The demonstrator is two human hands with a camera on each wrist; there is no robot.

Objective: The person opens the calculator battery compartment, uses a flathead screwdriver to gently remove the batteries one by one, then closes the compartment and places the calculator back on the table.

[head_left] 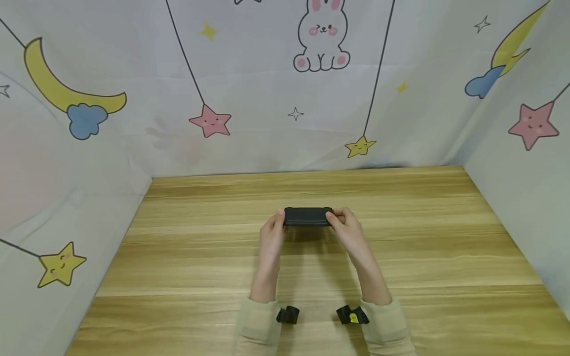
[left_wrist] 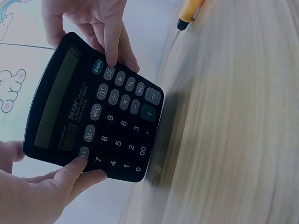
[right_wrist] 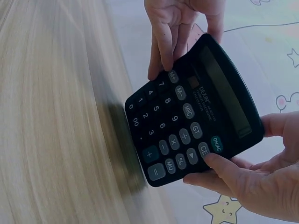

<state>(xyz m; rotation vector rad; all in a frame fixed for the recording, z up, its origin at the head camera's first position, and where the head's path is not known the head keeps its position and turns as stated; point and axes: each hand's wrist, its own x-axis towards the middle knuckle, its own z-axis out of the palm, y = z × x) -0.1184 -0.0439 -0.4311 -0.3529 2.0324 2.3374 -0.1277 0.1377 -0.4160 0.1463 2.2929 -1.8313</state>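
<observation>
A black desk calculator (head_left: 307, 216) is held by both hands over the middle of the table, with a shadow under it. In the head view it shows as a narrow dark slab. Its keys and blank display face the wrist cameras in the left wrist view (left_wrist: 105, 112). My left hand (head_left: 271, 235) grips one short side, thumb near the M+ key. At the opposite side my right hand (head_left: 349, 233) grips it, thumb by the CE key in the right wrist view. Fingers of both hands go behind the calculator, partly hidden.
The wood-grain table (head_left: 200, 262) is bordered by a white cloth (head_left: 258, 89) printed with stars, moons and a rabbit. An orange-yellow handle (left_wrist: 190, 10) with a black collar and thin shaft shows in the left wrist view. Black straps (head_left: 288, 315) sit at both wrists.
</observation>
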